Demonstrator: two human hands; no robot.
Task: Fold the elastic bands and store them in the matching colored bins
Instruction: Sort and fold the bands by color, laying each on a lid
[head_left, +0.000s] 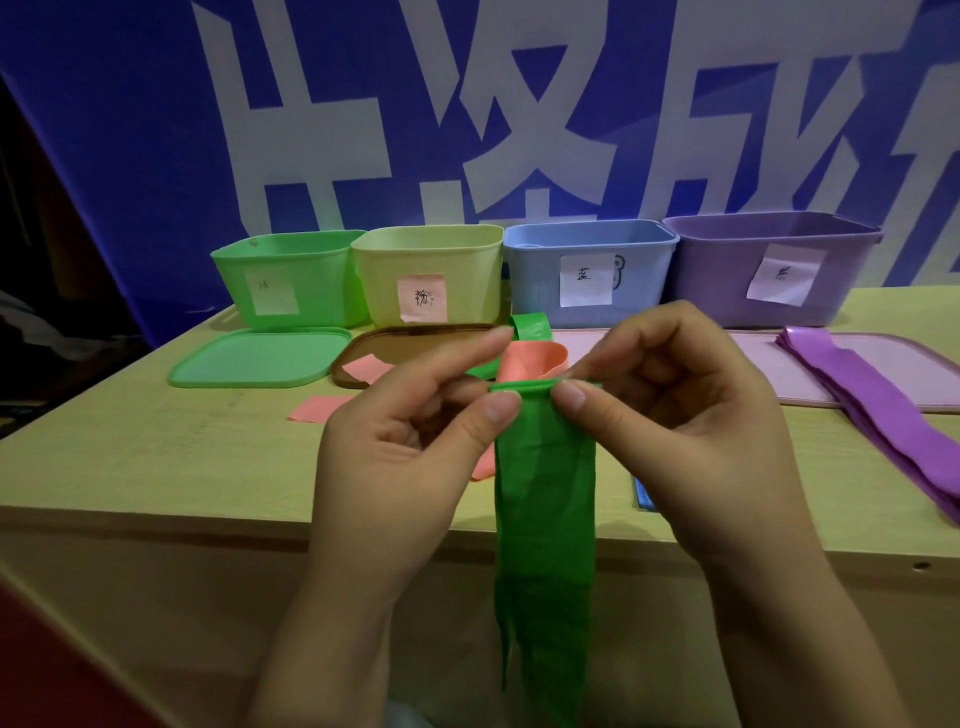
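Note:
A green elastic band (544, 519) hangs down in front of the table edge. My left hand (410, 457) and my right hand (691, 436) both pinch its top edge between thumb and forefinger, side by side. Behind my hands lies a pink band (532, 361) with another green band (530, 326) beside it. A stack of purple bands (878, 405) stretches along the right of the table. Four bins stand in a row at the back: green bin (322, 260), yellow-green bin (467, 265) with a pink label, blue bin (649, 270), purple bin (717, 280).
A green lid (260, 358), a brown lid (410, 338) and a pink lid (769, 369) lie flat in front of the bins. Pink paper pieces (317, 408) rest on the wooden table (156, 457). A blue banner with white characters fills the background.

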